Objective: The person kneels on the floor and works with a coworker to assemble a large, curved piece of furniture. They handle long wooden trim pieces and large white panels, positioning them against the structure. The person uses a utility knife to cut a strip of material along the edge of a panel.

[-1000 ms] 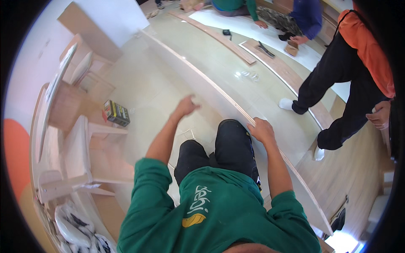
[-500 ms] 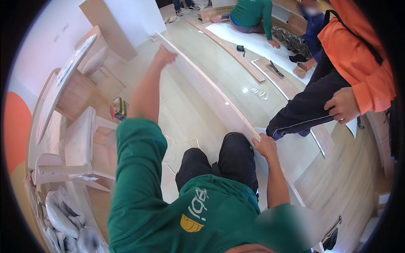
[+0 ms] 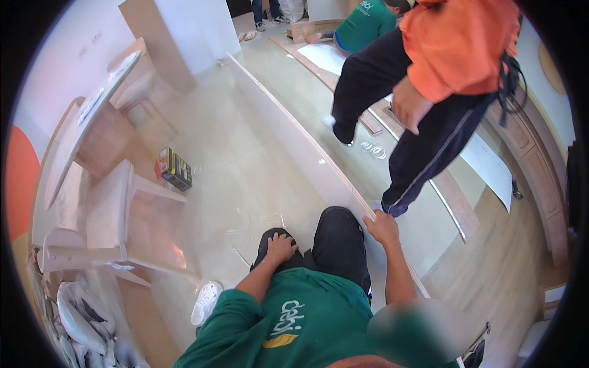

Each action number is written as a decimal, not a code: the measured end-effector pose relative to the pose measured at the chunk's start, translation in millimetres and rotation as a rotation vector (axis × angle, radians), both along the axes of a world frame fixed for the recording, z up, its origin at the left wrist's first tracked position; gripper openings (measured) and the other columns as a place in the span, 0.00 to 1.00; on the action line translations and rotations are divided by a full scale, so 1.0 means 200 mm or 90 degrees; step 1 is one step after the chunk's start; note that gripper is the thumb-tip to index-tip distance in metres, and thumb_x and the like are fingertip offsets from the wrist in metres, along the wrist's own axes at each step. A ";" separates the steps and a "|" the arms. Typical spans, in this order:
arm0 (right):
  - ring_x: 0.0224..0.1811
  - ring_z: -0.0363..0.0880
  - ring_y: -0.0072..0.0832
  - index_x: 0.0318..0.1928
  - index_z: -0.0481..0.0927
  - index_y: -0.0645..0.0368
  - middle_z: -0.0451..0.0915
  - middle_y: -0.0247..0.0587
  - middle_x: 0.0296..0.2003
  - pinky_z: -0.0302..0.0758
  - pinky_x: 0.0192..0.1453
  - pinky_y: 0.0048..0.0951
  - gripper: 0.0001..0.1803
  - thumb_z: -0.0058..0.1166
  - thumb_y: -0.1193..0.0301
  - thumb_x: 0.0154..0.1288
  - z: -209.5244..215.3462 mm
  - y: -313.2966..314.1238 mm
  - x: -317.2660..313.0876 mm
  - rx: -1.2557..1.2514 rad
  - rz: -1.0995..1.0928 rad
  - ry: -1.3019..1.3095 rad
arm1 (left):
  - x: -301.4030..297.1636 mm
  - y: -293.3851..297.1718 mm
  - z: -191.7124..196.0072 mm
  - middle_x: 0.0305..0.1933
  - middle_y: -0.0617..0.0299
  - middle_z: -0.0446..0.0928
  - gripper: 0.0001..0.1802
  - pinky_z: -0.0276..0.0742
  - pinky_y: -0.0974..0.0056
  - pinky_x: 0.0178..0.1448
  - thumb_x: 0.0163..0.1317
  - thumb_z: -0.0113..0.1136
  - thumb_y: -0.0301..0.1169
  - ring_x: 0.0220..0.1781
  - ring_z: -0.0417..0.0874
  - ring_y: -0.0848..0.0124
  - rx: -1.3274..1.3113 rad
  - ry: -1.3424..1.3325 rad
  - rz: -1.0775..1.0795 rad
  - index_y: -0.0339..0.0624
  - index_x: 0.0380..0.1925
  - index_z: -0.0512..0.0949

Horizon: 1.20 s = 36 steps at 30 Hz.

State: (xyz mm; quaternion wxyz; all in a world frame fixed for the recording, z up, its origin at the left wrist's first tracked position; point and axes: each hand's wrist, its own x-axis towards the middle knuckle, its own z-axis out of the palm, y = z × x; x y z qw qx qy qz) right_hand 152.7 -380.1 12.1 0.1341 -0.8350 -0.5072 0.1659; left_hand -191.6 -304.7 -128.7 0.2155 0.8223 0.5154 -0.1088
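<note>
Steadying the long pale board [image 3: 304, 141] well seems mostly a matter of keeping it plumb: it stands on its edge on the glossy floor [image 3: 227, 165], running from beside the person's right knee [image 3: 336, 230] toward the white wall [image 3: 196, 30], and so narrow a base could tip readily. The co-worker in orange [image 3: 460, 49] is mid-stride just past its far side, one foot near the held part, so a firm hold and an eye on that foot look wise. The person's right grip [image 3: 381, 228] is curled over the board's top edge; the left grip [image 3: 281, 248] lies on the left thigh, fingers loosely spread, holding nothing. Setting that second palm against the board's face would probably give better control over such a length. As for writing, the person's green sweatshirt [image 3: 325, 306] bears large pale lettering with a yellow mark, and the seated co-worker's green top [image 3: 362, 24] carries smaller white lettering. Near the pale chair [image 3: 110, 208], the boxy dark container [image 3: 175, 169] shows yellowish print too small to read.
</note>
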 end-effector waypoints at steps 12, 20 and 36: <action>0.48 0.83 0.56 0.47 0.84 0.65 0.85 0.63 0.42 0.78 0.55 0.50 0.29 0.58 0.48 0.65 -0.01 -0.01 -0.02 -0.004 0.002 -0.013 | 0.00 0.01 0.07 0.66 0.51 0.74 0.29 0.58 0.36 0.75 0.65 0.61 0.52 0.75 0.65 0.51 -0.032 -0.026 0.067 0.43 0.58 0.80; 0.47 0.83 0.58 0.44 0.84 0.66 0.84 0.65 0.39 0.78 0.54 0.52 0.30 0.57 0.47 0.65 0.02 0.01 -0.03 -0.010 0.004 0.000 | 0.01 0.02 0.08 0.65 0.51 0.75 0.29 0.60 0.36 0.74 0.65 0.62 0.51 0.74 0.66 0.51 -0.014 -0.014 0.080 0.42 0.57 0.81; 0.45 0.84 0.57 0.41 0.85 0.64 0.85 0.63 0.38 0.79 0.51 0.52 0.31 0.52 0.43 0.68 0.03 0.01 -0.05 -0.041 -0.002 -0.015 | 0.01 0.00 0.08 0.61 0.52 0.76 0.26 0.61 0.39 0.72 0.63 0.63 0.49 0.71 0.69 0.54 -0.019 -0.021 0.106 0.42 0.52 0.83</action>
